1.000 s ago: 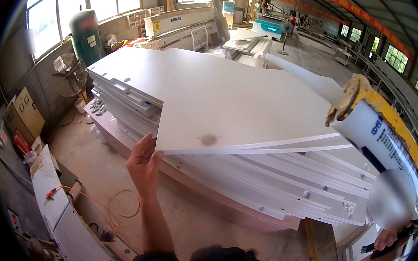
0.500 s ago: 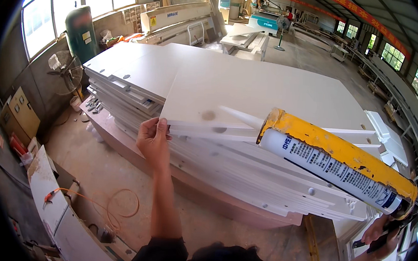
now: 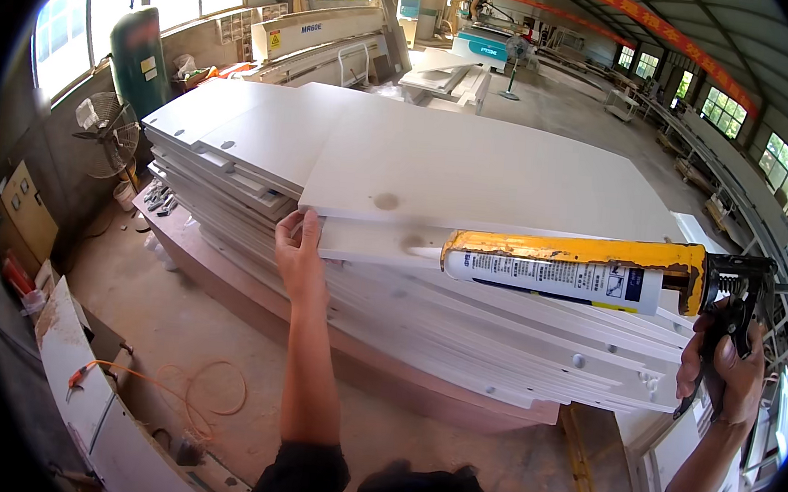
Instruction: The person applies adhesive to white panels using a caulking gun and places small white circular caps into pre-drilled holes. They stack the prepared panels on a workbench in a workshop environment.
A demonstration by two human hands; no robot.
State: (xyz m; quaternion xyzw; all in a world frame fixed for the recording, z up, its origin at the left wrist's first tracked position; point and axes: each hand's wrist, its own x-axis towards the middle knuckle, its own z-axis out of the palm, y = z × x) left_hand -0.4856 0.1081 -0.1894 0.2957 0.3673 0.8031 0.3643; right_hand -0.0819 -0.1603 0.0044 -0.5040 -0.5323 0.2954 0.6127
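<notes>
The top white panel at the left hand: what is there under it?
Under the top white panel, the front strip of a second panel shows, then more stacked panels on a pinkish base. Most of the second panel is covered.

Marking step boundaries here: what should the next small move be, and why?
Probably nudge the caulking gun with the right hand to settle its nozzle on the dark spot of the lower panel. The tip overlaps that spot in view, though contact can't be judged; the left hand is at the upper panel's near left corner, and the spot lies exposed beyond its edge.
</notes>
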